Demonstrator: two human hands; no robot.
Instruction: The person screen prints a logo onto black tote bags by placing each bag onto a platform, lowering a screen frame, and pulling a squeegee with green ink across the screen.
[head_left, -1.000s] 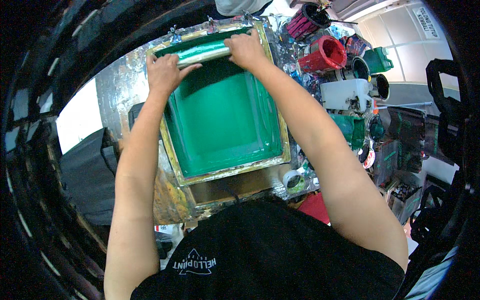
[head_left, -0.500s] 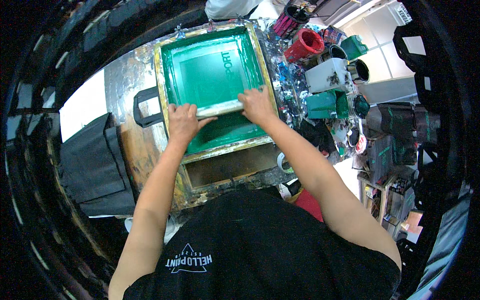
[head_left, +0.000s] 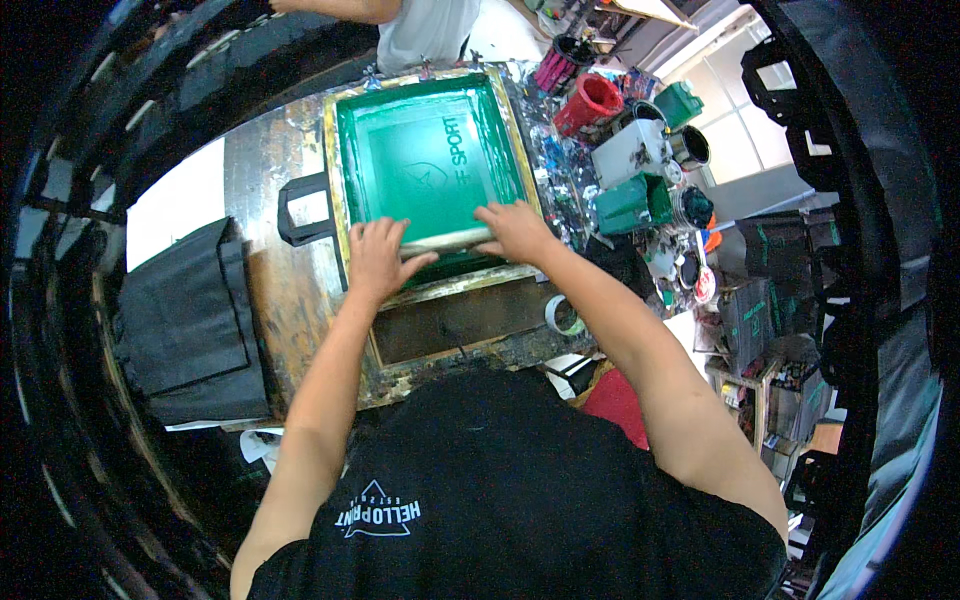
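Squeegee, a pale bar, held crosswise in both hands at the lower part of the green-inked screen, centre of the frame, slightly above mid-height. Its left end is gripped by the left hand: fingers laid over the bar and pointed toward the top of the frame, thumb stretched to the right along its lower side. Its right end is gripped by the right hand: fingers directed to the upper left, thumb tucked along the lower side. Both hands closed around the bar, set well apart, a length of it left exposed between them. Left forearm brought up from the lower left, leaned to the right; right forearm slanted up and leftward from the lower right. Elbows held wide.

Screen bordered by a yellowish, ink-stained frame. A black strap loop seen beside its left edge. Roll of tape placed below the frame's lower right corner. Red container noted at upper right, green container below it.
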